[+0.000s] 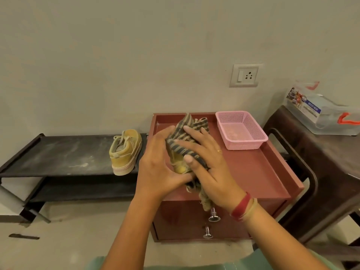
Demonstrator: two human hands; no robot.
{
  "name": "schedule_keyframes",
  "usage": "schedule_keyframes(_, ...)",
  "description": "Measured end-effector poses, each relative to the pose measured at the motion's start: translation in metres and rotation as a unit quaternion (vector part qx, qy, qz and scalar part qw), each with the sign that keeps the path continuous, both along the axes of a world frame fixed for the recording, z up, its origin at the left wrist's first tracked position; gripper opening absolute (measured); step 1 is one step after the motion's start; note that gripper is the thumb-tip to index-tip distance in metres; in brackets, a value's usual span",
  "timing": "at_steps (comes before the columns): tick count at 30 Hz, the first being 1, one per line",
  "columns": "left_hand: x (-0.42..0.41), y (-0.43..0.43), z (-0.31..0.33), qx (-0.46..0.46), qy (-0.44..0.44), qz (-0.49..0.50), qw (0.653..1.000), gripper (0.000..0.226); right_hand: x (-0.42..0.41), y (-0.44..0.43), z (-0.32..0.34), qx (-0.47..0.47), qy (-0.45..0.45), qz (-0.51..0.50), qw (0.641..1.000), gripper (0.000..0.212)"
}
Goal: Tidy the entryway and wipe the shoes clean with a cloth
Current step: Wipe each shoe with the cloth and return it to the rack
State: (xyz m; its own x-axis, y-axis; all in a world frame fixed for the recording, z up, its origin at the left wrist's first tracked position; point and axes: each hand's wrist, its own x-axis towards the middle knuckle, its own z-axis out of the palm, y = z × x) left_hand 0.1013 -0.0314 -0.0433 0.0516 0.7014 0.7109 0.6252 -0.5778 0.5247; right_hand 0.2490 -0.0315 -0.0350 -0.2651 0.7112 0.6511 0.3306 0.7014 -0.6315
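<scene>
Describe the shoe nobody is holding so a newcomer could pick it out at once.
Find the black two-shelf rack against the wall, left of the reddish drawer cabinet. At the right end of its top shelf stands a mustard-yellow shoe with a pale sole. Unlike its partner, held by the left hand and right hand under a striped cloth, it stands alone.

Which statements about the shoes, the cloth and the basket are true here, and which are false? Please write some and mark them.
1. A yellow shoe stands on the top shelf of the black rack. True.
2. The pink basket holds a shoe. False: no shoe is in it.
3. The right hand holds a striped cloth against a second shoe. True.
4. The left hand hangs free. False: it grips the second shoe.
</scene>
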Motion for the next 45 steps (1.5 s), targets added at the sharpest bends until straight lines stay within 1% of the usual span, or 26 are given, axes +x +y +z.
schedule_keyframes(1, -0.002, -0.001, 0.000, 0.007, 0.005, 0.000, 1.000, 0.085, 0.001, 0.002, 0.000, -0.013, 0.016, 0.011, 1.000, 0.031)
schedule_keyframes(3, -0.004, 0.000, -0.001, 0.014, 0.012, 0.014, 1.000, 0.085, 0.001, 0.008, 0.006, -0.085, 0.098, 0.019, 0.991, 0.031)
schedule_keyframes(4, -0.005, 0.000, -0.002, 0.014, 0.010, 0.022, 1.000, 0.084, -0.001, 0.010, 0.007, -0.108, 0.119, 0.022, 0.987, 0.031)
schedule_keyframes(6, -0.009, 0.002, -0.004, 0.007, -0.002, 0.026, 1.000, 0.081, -0.009, 0.003, 0.006, -0.089, 0.081, 0.015, 0.993, 0.030)
schedule_keyframes(8, -0.014, 0.002, -0.007, 0.004, -0.013, 0.020, 1.000, 0.079, -0.013, -0.002, 0.000, -0.028, 0.012, 0.018, 0.999, 0.032)
schedule_keyframes(9, -0.017, 0.003, -0.009, 0.006, -0.016, 0.017, 1.000, 0.081, -0.011, 0.001, -0.002, -0.037, 0.019, 0.022, 0.999, 0.032)
schedule_keyframes(12, -0.021, 0.003, -0.009, 0.001, -0.032, 0.020, 0.999, 0.091, -0.005, 0.018, 0.000, -0.160, 0.138, 0.014, 0.977, 0.040)
schedule_keyframes(14, -0.021, 0.002, -0.007, -0.002, -0.048, 0.019, 0.999, 0.089, -0.012, 0.016, 0.002, -0.156, 0.120, 0.004, 0.980, 0.043)
schedule_keyframes(16, -0.021, 0.001, -0.006, -0.003, -0.058, 0.005, 0.998, 0.083, -0.023, 0.010, 0.000, -0.097, 0.051, 0.004, 0.994, 0.034)
schedule_keyframes(17, -0.021, 0.000, -0.006, -0.008, -0.070, -0.001, 0.997, 0.083, -0.025, 0.008, -0.001, -0.073, 0.036, 0.013, 0.997, 0.030)
schedule_keyframes(18, -0.021, -0.001, -0.005, -0.022, -0.092, -0.002, 0.995, 0.087, -0.024, 0.011, -0.001, -0.081, 0.057, 0.023, 0.995, 0.027)
schedule_keyframes(20, -0.022, -0.003, -0.005, -0.056, -0.132, -0.001, 0.990, 0.098, -0.017, 0.024, -0.002, -0.171, 0.143, 0.024, 0.975, 0.021)
schedule_keyframes(21, -0.023, -0.004, -0.006, -0.060, -0.128, 0.001, 0.990, 0.099, -0.012, 0.028, -0.004, -0.205, 0.162, 0.015, 0.965, 0.020)
schedule_keyframes(22, -0.025, -0.004, -0.007, -0.058, -0.109, 0.002, 0.992, 0.097, -0.009, 0.028, -0.005, -0.216, 0.157, 0.006, 0.964, 0.020)
schedule_keyframes(24, -0.030, -0.004, -0.007, -0.055, -0.094, -0.008, 0.994, 0.093, -0.013, 0.019, -0.009, -0.202, 0.135, 0.015, 0.970, 0.028)
schedule_keyframes(26, -0.033, -0.004, -0.008, -0.057, -0.103, -0.019, 0.993, 0.089, -0.020, 0.009, -0.008, -0.135, 0.065, 0.037, 0.988, 0.032)
schedule_keyframes(27, -0.033, -0.003, -0.008, -0.055, -0.104, -0.018, 0.993, 0.087, -0.021, 0.010, -0.007, -0.121, 0.049, 0.041, 0.991, 0.032)
schedule_keyframes(30, -0.033, -0.003, -0.007, -0.047, -0.103, -0.004, 0.994, 0.079, -0.028, 0.018, 0.000, -0.144, 0.085, 0.014, 0.986, 0.031)
schedule_keyframes(31, -0.034, -0.004, -0.007, -0.044, -0.105, -0.003, 0.993, 0.077, -0.030, 0.016, 0.000, -0.137, 0.077, 0.007, 0.988, 0.032)
schedule_keyframes(33, -0.038, -0.005, -0.009, -0.042, -0.100, -0.012, 0.994, 0.074, -0.032, 0.011, -0.004, -0.073, -0.006, 0.004, 0.997, 0.033)
schedule_keyframes(34, -0.039, -0.005, -0.010, -0.043, -0.094, -0.014, 0.995, 0.074, -0.031, 0.011, -0.007, -0.058, -0.031, 0.011, 0.998, 0.033)
schedule_keyframes(35, -0.040, -0.005, -0.010, -0.046, -0.093, -0.016, 0.994, 0.076, -0.030, 0.012, -0.007, -0.071, -0.023, 0.016, 0.997, 0.033)
schedule_keyframes(37, -0.041, -0.006, -0.011, -0.056, -0.107, -0.019, 0.992, 0.080, -0.028, 0.018, -0.002, -0.130, 0.053, 0.016, 0.990, 0.036)
schedule_keyframes(38, -0.041, -0.007, -0.011, -0.060, -0.115, -0.021, 0.991, 0.081, -0.029, 0.019, -0.001, -0.140, 0.069, 0.013, 0.988, 0.037)
schedule_keyframes(42, -0.047, -0.007, -0.012, -0.053, -0.099, -0.018, 0.994, 0.078, -0.032, 0.011, -0.007, -0.063, -0.030, 0.040, 0.997, 0.033)
schedule_keyframes(45, -0.050, -0.006, -0.012, -0.071, -0.115, -0.010, 0.991, 0.080, -0.030, 0.020, -0.004, -0.120, 0.040, 0.038, 0.991, 0.033)
